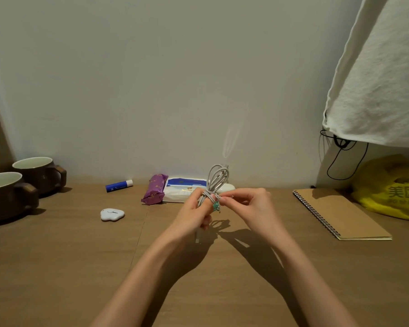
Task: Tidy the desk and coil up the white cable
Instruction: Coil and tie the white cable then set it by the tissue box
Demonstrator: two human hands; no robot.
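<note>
Two bare forearms reached from the near edge over the wooden desk, and the hands met above its middle. The left hand was curled round the waist of the white cable, which was gathered into a bundle of loops standing up beyond the fingers. The right hand, just right of the bundle, pinched something fine at the cable's wrapped middle with thumb and fingertips; what it pinched was too small to tell. A small green piece hung at that spot between the hands.

Left of the hands lay a small white gadget. Right of them lay a brown spiral notebook. At the far left stood two brown mugs, side by side. Along the wall, left to right, lay a blue tube, a purple packet and a tissue pack. At the far right sat a yellow bag under a hanging white cloth.
</note>
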